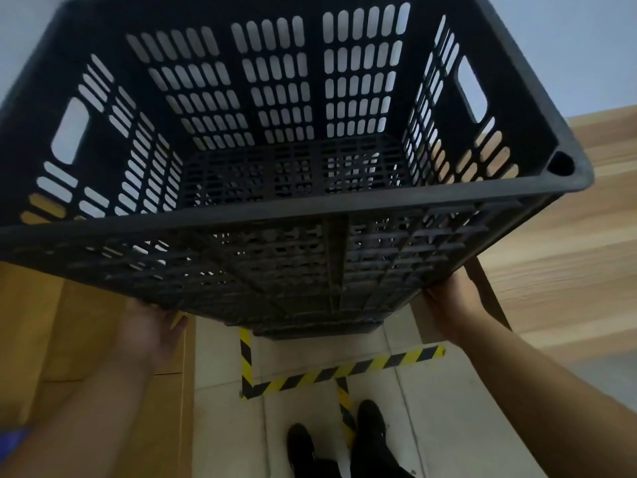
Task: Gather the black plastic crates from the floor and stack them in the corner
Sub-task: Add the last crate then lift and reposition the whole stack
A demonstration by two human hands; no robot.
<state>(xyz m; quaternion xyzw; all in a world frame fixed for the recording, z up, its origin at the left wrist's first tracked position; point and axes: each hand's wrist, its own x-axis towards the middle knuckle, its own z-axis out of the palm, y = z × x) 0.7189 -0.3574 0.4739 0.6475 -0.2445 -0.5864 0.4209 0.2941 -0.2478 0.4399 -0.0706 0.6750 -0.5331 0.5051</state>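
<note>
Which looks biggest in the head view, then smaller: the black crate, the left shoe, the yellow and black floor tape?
1. Black crate, by far the largest, though it is held close to the camera.
2. Floor tape, long but thin.
3. Left shoe, smallest and partly cut off.

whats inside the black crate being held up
Nothing visible inside the black crate; wall and floor show through its slots. The left hand and right hand grip its lower edge, fingertips hidden beneath.
</note>
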